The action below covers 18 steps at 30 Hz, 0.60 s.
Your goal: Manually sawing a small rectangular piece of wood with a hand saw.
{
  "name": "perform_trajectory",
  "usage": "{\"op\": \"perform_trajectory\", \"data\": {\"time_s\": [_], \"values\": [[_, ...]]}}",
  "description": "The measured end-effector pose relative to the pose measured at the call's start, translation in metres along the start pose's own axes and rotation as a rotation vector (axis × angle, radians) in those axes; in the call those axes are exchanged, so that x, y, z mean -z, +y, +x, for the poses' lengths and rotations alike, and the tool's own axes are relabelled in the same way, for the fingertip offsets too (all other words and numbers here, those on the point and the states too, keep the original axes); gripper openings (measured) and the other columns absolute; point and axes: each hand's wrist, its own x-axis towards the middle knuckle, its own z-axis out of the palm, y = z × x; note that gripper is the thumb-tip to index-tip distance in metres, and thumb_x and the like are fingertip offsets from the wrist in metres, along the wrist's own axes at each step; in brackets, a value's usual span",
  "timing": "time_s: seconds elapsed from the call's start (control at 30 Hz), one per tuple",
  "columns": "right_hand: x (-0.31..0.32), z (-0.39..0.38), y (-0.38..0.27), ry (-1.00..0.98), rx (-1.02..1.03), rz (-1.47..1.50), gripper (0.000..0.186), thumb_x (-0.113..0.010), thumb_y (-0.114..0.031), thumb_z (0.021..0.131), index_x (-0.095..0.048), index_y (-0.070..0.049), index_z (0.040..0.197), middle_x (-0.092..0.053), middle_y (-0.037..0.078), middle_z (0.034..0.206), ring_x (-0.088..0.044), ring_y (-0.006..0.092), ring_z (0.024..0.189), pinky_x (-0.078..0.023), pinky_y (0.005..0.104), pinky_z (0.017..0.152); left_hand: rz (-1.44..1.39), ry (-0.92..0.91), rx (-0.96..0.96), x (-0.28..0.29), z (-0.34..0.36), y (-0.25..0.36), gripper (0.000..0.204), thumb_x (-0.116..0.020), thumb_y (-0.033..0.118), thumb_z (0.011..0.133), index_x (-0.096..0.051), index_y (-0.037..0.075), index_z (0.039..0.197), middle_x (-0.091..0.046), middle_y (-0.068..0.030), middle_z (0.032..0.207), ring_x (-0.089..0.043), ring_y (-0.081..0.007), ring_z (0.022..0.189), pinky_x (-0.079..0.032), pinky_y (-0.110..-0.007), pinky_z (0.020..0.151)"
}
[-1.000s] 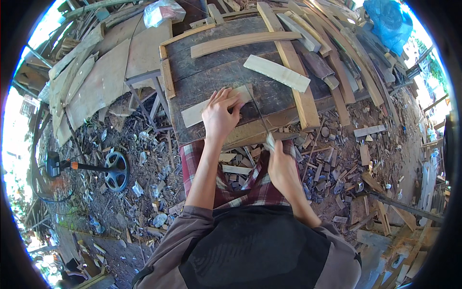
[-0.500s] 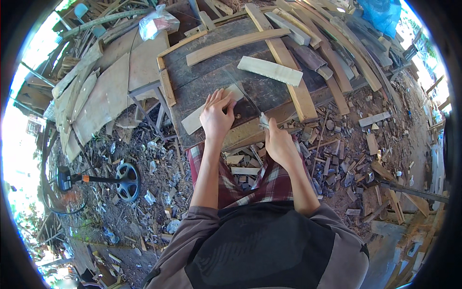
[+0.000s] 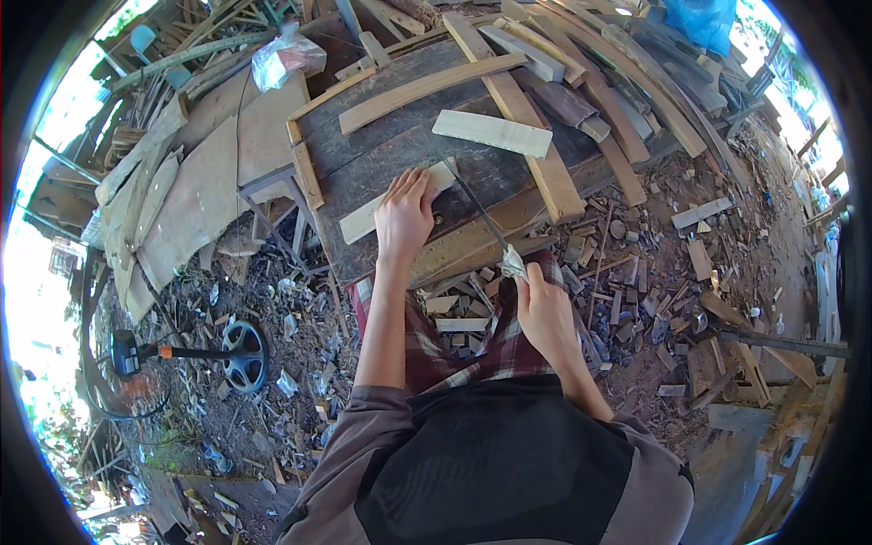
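Note:
A short pale board (image 3: pixel 361 223) lies slantwise on the dark workbench (image 3: pixel 318 259). My left hand (image 3: pixel 406 218) bears down on it, fingers bent over its far edge. In my right hand (image 3: pixel 543 304) is the whitish wrapped handle of a narrow handsaw (image 3: pixel 479 208), fingers closed around it. The long dark blade runs away to the upper left, its far part by the board's right end. Its teeth are too small to make out. Whether the blade touches the wood, I cannot tell.
Another pale board (image 3: pixel 492 133) and a long curved plank (image 3: pixel 427 94) lie farther back on the bench. A thick beam (image 3: pixel 531 136) crosses the right side, beside stacked planks (image 3: pixel 618 109). Wood offcuts litter the ground. A black wheel on a shaft (image 3: pixel 245 356) stands at left.
My right hand has drawn back toward me and slightly right with the handsaw, so more of the blade shows on my side of the board. My left hand stays on the board.

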Motion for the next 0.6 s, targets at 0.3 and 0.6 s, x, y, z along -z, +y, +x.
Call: {"op": "perform_trajectory", "data": {"time_s": [0.3, 0.6], "values": [[-0.031, 0.011, 0.006, 0.081, 0.04, -0.027, 0.014, -0.05, -0.015, 0.097, -0.043, -0.003, 0.098, -0.063, 0.019, 0.066, -0.063, 0.0407, 0.061, -0.049, 0.0502, 0.054, 0.177, 0.032, -0.095, 0.008, 0.025, -0.006, 0.018, -0.066, 0.02, 0.088, -0.072, 0.006, 0.096, -0.072, -0.0135, 0.103, -0.061, -0.029, 0.116, -0.042, -0.043, 0.105], [-0.021, 0.021, -0.003, 0.001, -0.007, -0.017, 0.014, -0.048, -0.014, 0.097, -0.041, -0.003, 0.102, -0.063, 0.022, 0.066, -0.064, 0.0428, 0.064, -0.05, 0.0533, 0.055, 0.187, 0.044, -0.227, 0.011, 0.033, -0.013, 0.025, -0.072, 0.033, 0.083, -0.075, 0.01, 0.093, -0.071, -0.0131, 0.11, -0.047, -0.0272, 0.133, -0.033, -0.046, 0.11]]}}
